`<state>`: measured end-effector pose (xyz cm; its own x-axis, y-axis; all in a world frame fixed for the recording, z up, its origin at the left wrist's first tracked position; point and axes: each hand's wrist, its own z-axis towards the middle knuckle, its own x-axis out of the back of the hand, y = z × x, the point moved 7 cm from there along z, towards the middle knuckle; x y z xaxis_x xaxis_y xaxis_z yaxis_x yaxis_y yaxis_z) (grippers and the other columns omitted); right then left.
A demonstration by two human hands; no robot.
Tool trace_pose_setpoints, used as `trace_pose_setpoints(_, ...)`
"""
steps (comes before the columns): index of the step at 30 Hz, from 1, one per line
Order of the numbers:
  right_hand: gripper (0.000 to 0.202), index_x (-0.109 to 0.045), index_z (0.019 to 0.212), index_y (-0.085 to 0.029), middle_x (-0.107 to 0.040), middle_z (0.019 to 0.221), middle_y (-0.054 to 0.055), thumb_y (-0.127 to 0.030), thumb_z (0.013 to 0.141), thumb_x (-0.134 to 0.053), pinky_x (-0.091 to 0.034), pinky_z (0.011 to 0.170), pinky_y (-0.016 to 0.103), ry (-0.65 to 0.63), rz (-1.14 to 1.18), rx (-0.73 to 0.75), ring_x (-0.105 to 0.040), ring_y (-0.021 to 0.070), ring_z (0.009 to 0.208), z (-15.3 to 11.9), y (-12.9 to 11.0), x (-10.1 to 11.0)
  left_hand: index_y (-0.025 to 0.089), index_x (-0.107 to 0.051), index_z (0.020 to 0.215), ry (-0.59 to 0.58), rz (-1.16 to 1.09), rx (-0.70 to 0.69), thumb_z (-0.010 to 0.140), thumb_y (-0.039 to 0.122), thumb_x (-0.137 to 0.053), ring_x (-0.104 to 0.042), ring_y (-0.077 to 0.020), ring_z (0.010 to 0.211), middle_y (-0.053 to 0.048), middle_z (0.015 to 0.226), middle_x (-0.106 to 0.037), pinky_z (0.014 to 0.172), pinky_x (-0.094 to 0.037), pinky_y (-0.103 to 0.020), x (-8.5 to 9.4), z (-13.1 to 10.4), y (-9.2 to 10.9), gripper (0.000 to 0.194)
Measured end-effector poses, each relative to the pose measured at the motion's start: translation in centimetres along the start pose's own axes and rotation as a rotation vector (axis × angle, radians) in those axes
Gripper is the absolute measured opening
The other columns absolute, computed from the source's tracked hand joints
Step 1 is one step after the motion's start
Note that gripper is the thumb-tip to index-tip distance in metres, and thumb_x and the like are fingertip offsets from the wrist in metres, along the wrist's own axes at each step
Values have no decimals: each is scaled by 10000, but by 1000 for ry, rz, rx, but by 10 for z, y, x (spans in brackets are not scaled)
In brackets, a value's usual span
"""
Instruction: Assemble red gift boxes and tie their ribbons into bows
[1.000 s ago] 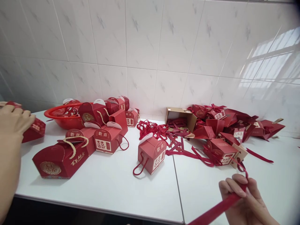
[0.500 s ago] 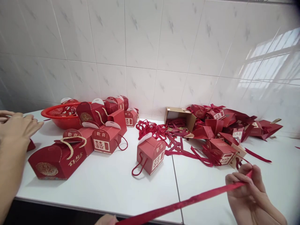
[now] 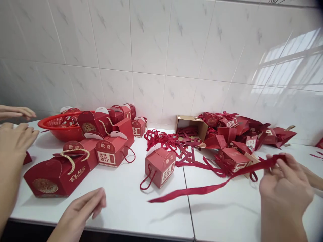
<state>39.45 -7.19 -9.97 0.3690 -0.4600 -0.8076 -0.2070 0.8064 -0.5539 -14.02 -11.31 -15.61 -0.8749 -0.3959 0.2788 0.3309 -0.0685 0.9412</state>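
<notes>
A long red ribbon hangs in the air over the white table, one end loose in front of a small red gift box with a cord handle. My right hand is closed on the ribbon's other end, at the right of the table. Low at the left, my left hand holds nothing; its fingers are stretched forward. Nearest to it stands a longer red gift box with a twisted rope handle. Beside that is another small red box.
Further red boxes stand near a red plastic basket. Loose ribbons, an open cardboard box and a pile of red boxes lie along the tiled wall. Another person's hands are at the left; a forearm shows at the right.
My left hand has let go of the ribbon and moved left and up. My right hand has drawn its end to the right and higher, leaving the other end free. Another hand appears at the far left.
</notes>
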Motion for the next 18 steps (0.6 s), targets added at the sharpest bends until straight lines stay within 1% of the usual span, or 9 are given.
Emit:
trace_pose_setpoints(2, 156, -741, 760, -141, -692, 824, 33, -43, 640, -730, -506, 898, 340, -70, -25, 117, -658, 136, 743, -1, -9, -20, 192, -604, 642, -54, 92, -175, 784, 530, -582, -515, -148, 619, -7, 650, -563, 577, -460, -232, -19, 8, 31, 367)
trace_pose_setpoints(4, 175, -750, 840, -129, -708, 849, 55, -137, 666, -759, -482, 936, 346, -183, -128, 142, -660, 139, 766, -15, -9, -42, 195, -612, 704, -123, 146, -365, 822, 433, -580, -575, -168, 755, -21, 754, -606, 695, -477, -241, -45, 11, 61, 267)
trace_pose_setpoints(6, 279, -739, 959, -146, -720, 863, 63, -243, 699, -765, -494, 909, 353, -369, -288, 18, -664, 150, 800, -39, 7, -64, 197, -619, 781, -153, 152, -497, 856, 353, -560, -600, -178, 868, -36, 865, -635, 810, -475, -263, -72, 14, 85, 183)
trace_pose_setpoints(8, 335, -724, 995, -163, -724, 847, 62, -327, 706, -766, -524, 827, 344, -605, -401, -212, -669, 162, 783, -72, 35, -79, 201, -614, 989, -236, 77, -526, 893, 314, -511, -608, -186, 999, -66, 1038, -648, 894, -481, -291, -101, 20, 98, 180)
trace_pose_setpoints(10, 360, -703, 997, -180, -715, 810, 40, -363, 694, -775, -532, 733, 315, -782, -403, -391, -660, 151, 715, -107, 58, -87, 197, -558, 1144, -321, 16, -539, 921, 301, -452, -550, -207, 1176, -106, 1237, -592, 990, -457, -341, -128, 26, 105, 268)
trace_pose_setpoints(12, 358, -662, 994, -203, -685, 740, -4, -375, 699, -772, -517, 670, 285, -882, -338, -493, -633, 129, 645, -135, 74, -90, 188, -478, 1262, -353, 60, -553, 919, 307, -448, -472, -238, 1282, -136, 1353, -518, 1052, -415, -407, -148, 32, 106, 365)
trace_pose_setpoints(15, 324, -599, 940, -209, -641, 671, -41, -398, 724, -750, -481, 654, 254, -956, -293, -576, -595, 105, 609, -164, 91, -90, 142, -366, 1373, -349, 269, -557, 871, 352, -525, -432, -303, 1314, -184, 1391, -481, 1058, -405, -489, -167, 38, 96, 567)
trace_pose_setpoints(16, 327, -582, 924, -207, -633, 658, -46, -408, 726, -747, -469, 656, 246, -966, -295, -594, -585, 101, 610, -170, 95, -89, 129, -363, 1382, -348, 342, -559, 863, 363, -534, -423, -322, 1319, -189, 1393, -481, 1054, -406, -507, -170, 39, 92, 595)
trace_pose_setpoints(18, 342, -557, 899, -204, -622, 642, -51, -424, 720, -749, -447, 660, 238, -974, -305, -632, -571, 98, 615, -178, 101, -86, 125, -410, 1369, -348, 463, -580, 878, 366, -504, -398, -335, 1336, -169, 1402, -488, 1064, -391, -526, -175, 40, 85, 555)
